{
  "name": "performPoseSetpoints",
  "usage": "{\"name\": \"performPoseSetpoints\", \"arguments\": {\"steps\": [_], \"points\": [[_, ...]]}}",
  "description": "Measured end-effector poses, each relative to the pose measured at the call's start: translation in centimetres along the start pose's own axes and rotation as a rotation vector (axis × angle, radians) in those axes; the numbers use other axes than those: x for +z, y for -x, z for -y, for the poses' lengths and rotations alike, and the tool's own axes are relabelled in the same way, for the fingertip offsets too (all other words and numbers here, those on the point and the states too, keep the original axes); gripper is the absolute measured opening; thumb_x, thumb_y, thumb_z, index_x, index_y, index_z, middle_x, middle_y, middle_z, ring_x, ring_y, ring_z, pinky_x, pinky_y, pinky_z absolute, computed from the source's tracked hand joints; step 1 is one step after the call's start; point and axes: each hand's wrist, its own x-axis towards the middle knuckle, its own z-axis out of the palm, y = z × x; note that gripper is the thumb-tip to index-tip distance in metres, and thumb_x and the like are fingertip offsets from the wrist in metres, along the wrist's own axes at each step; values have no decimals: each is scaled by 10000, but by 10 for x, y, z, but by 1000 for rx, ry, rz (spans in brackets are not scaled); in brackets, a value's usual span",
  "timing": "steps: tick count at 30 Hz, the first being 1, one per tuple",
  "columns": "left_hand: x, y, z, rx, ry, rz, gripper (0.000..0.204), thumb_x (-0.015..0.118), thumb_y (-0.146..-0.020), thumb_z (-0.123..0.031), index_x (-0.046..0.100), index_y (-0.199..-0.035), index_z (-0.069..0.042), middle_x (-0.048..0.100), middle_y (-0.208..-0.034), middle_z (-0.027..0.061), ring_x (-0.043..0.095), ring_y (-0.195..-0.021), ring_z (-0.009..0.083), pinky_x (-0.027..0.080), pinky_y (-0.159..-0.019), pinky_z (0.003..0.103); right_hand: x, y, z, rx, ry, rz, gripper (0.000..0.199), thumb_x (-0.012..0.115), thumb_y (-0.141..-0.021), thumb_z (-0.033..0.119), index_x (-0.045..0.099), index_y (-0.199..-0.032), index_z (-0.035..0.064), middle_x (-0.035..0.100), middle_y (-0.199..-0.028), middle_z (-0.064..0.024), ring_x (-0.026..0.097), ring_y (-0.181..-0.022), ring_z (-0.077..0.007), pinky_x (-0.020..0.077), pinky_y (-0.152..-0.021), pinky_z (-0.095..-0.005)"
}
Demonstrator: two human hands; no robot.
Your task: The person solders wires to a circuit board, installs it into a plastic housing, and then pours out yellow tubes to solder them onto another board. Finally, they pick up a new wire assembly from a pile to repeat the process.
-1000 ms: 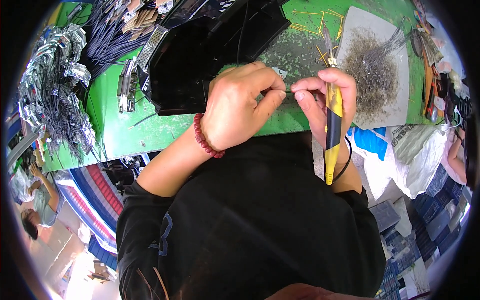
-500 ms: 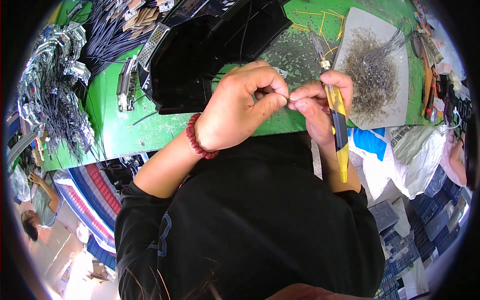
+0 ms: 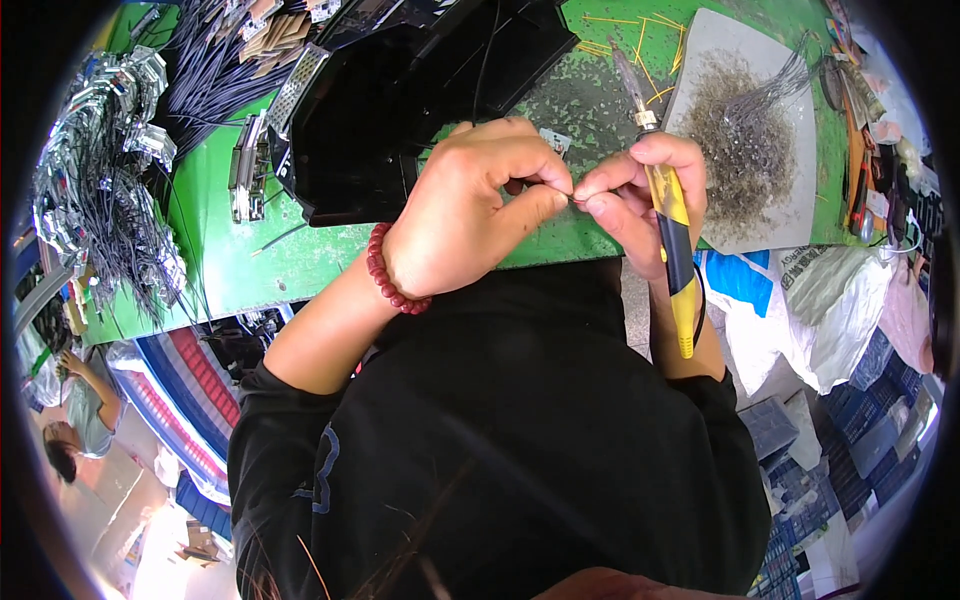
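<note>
From my feed, left hand (image 3: 470, 205) and right hand (image 3: 640, 195) pinch a tiny wire (image 3: 572, 197) together over the green worktop (image 3: 230, 260), pliers (image 3: 665, 205) tucked in the right.

Black cable bundles (image 3: 215, 60), white bags (image 3: 850, 300)

A green workbench (image 3: 250, 270), its paint scuffed and speckled, stretches across the upper part of the scene under bright, even light. Bundles of dark wires (image 3: 200, 60) and silvery wrapped parts (image 3: 95, 180) crowd its left end. Right of the bench, white and blue plastic bags (image 3: 800, 290) hang above stacked blue crates (image 3: 860, 430). At lower left, a pale floor (image 3: 130, 500) shows beside what may be striped woven sacks (image 3: 175, 400), and another person (image 3: 75, 420) bends nearby.
</note>
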Motion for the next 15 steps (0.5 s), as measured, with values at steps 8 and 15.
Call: {"name": "performPoseSetpoints", "arguments": {"steps": [8,15], "points": [[-7,-3,-1,25,-67,83,107,724,-758,17,669,-837,-30,644,-800,47,595,-771,189,466,-709,295,-3,-2,2,78,-72,39,436,693,-815,-75,454,-1168,15,634,-863,-110,684,-820,-183,551,-723,-277],[-6,-3,-1,27,-92,85,112,730,-750,16,677,-833,-37,652,-802,47,606,-766,191,473,-713,296,-1,1,1,52,-9,7,423,698,-817,-58,452,-1151,23,630,-864,-99,669,-787,-160,541,-705,-268]]}}
